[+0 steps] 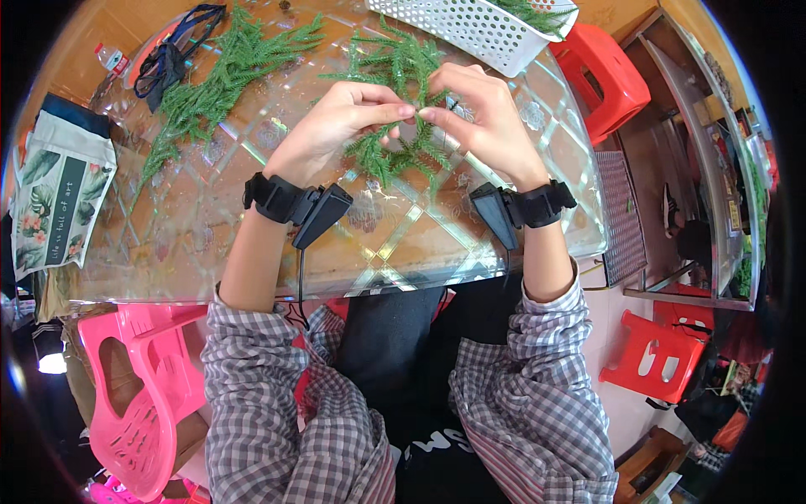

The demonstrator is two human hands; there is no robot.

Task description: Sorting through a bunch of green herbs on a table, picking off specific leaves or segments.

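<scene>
Over the far middle of the table, my left hand (346, 123) and my right hand (483, 113) meet fingertip to fingertip. Thumb and index finger of each are pinched together on a bunch of green pine sprigs (378, 160), with needle-leaf tips fanning out above and below the fingers. The exact spot gripped is too small to make out. To the left of the hands lies a larger heap of loose green pine sprigs (210, 88) on the table. Both wrists wear black straps with a small dark device.
A clear patterned cover lies over the table (193, 252). A white perforated basket (478, 34) holding greenery stands at the back, beside a red stool (604, 80). At left are a printed bag (63, 193), a small bottle (111, 59) and a pink chair (147, 395).
</scene>
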